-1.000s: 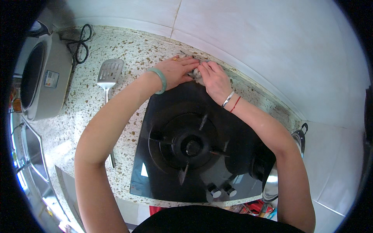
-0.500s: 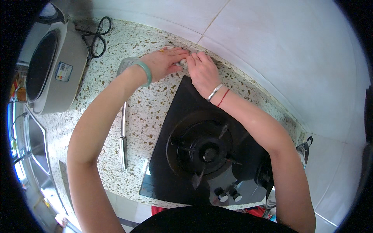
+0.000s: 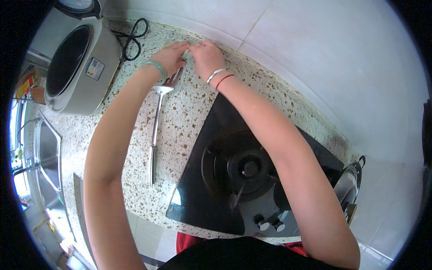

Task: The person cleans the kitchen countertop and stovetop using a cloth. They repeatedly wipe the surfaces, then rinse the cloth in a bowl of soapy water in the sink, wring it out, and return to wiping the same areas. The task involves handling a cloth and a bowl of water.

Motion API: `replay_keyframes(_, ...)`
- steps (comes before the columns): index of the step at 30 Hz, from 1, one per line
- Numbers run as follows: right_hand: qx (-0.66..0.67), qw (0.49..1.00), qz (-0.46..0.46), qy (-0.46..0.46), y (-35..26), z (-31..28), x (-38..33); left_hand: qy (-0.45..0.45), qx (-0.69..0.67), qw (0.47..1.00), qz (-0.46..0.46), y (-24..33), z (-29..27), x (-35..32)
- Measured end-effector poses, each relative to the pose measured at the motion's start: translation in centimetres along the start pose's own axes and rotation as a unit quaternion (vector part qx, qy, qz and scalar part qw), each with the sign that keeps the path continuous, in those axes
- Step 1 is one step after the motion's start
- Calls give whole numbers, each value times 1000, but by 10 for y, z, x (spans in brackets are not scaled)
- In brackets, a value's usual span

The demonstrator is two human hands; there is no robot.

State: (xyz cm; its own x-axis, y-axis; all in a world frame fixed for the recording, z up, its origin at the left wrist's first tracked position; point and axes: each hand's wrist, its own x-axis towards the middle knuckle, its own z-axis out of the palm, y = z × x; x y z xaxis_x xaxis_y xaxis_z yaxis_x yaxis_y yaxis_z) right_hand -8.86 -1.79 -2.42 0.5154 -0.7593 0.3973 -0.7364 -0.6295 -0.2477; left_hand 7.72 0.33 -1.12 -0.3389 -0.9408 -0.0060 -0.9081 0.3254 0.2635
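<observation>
Both my hands are close together at the back of the speckled counter [image 3: 180,121], near the wall. My left hand [image 3: 168,58], with a green bangle on its wrist, has its fingers stretched toward the other hand and its thumb apart. My right hand [image 3: 208,58] wears a silver bangle and a red string; its fingers are bent and drawn together. Small pale pieces [image 3: 186,53] show between the hands, mostly hidden, their kind unclear. A slotted metal spatula [image 3: 156,123] lies below my left hand, which covers part of its blade.
A black glass gas hob [image 3: 211,211] with a burner occupies the counter's right side. To the left stands an open-lidded rice cooker [image 3: 96,81] with a black cord [image 3: 130,45]. Farther left is a steel sink [image 3: 48,148]. A metal pot [image 3: 348,184] sits past my right arm.
Both hands have moved left along the back of the counter, away from the hob's corner, with the pale pieces still between them. The view has shifted somewhat.
</observation>
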Motion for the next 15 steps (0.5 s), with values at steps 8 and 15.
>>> replay_keyframes(8,282,954,93,-31,21,-138,-53,35,-145,983,-108,97,-23,-19)
replay_keyframes(15,26,986,112,-124,67,-248,-166,31,-588,791,-167,257,28,15)
